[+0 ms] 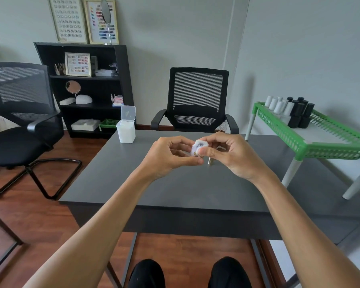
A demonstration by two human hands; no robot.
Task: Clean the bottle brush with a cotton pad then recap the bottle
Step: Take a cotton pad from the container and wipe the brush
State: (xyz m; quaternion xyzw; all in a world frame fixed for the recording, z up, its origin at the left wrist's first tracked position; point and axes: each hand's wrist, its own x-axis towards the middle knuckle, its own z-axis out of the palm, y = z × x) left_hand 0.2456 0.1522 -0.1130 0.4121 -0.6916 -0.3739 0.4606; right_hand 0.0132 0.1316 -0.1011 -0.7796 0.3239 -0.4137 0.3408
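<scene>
Dark grey rectangular flat-topped bench (pixel 175 190). White translucent plastic box (pixel 126 130) with hinged lid raised stands on far left corner. Small pale metallic object (pixel 210 161) beyond hands, seemingly on benchtop; contact unclear.

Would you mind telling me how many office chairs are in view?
2: one black mesh chair behind the grey table, another mesh chair at far left.

Two hands (pixel 197 154), one cotton pad (pixel 199 146), two chairs (pixel 196 100), two tables (pixel 175 183)

Bright, even daylight; soft shadows; sharp centre; wide-angle bending at edges
</scene>
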